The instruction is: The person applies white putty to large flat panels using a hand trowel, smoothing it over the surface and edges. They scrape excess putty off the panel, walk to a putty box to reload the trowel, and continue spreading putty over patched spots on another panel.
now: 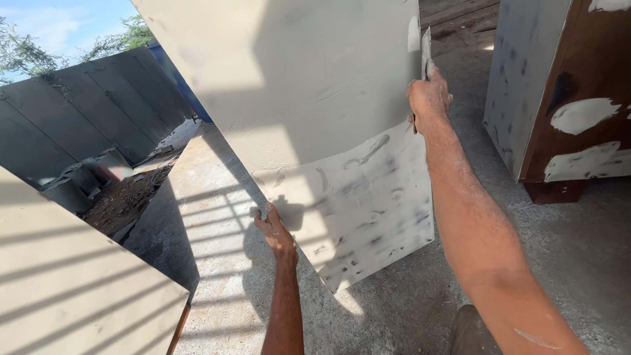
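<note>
Your right-hand fingers (420, 89) are clenched around the handle of a putty knife (426, 49), its pale, filler-smeared blade pointing up along the right edge of the board (315, 98). Your right hand (428, 97) sits at that edge, about halfway up the visible part of the panel. Your left hand (276, 233) is lower down, its fingers curled over the board's left edge and grasping it, steadying the panel from that side.

The board itself is a large cream-coated panel held tilted, leaning away toward the upper left, its lower corner close to the concrete floor (217, 283). The upper stretch looks evenly covered; the lower part is patchy, with grey smudges and raised smears of filler.

As I judge it, you are in the middle of skimming filler over this panel, with the blade at the edge between strokes. The next pass would seem to call for a firm left-hand hold while the blade is laid flat against the patchy lower area, pressure kept even so no ridges are left.

Further out, a brown cabinet (565, 85) with white filler patches stands to the right, another pale panel (72, 283) lies at lower left, and a grey wall (79, 118) closes the yard.
</note>
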